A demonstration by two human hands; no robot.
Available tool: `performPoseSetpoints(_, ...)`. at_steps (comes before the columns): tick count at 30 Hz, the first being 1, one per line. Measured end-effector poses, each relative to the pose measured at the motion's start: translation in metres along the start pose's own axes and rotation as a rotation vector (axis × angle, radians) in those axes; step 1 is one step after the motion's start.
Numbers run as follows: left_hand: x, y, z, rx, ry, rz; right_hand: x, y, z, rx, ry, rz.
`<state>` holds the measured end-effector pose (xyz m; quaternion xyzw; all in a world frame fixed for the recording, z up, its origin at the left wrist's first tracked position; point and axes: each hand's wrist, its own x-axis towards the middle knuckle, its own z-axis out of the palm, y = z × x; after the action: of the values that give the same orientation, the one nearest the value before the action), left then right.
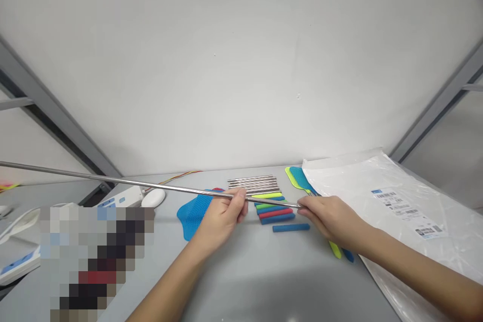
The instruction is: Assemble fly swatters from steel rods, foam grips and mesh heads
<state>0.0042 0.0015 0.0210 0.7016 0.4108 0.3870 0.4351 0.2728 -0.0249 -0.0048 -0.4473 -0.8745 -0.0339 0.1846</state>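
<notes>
Above one table (234, 282), two hands (224, 214) (332, 216) holding one rod (166, 186), two handled swatters (301, 179)

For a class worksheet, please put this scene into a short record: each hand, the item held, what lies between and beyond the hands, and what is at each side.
Left hand: gripping a long metal rod
Right hand: gripping the same rod near its right end
Rod's other end: runs out of the picture at left
Centre: a row of metal rods; a group of coloured tubes
Set apart: one blue tube, nearer the viewer
Left side: blue mesh piece, partly hidden by the left arm and hand
Right side: white package with a printed label
</notes>
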Motion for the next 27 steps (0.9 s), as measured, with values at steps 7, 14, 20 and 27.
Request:
performPoseSetpoints(7, -0.011, 0.003, 0.032, -0.059, -0.131, -0.007, 0.016, -0.042, -0.006, 0.057, -0.047, -0.035)
performPoseSetpoints(14, -0.013, -0.003, 0.03, -0.088, -0.171, -0.046, 0.03, -0.055, 0.005, 0.074, -0.069, 0.003)
performPoseSetpoints(20, -0.01, -0.006, -0.01, -0.229, 0.185, -0.004, 0.032, -0.039, 0.004, 0.084, 0.064, 0.031)
performPoseSetpoints(27, -0.001, -0.009, -0.057, -0.404, 0.594, 0.122, 0.033, -0.011, 0.018, 0.048, 0.09, 0.097)
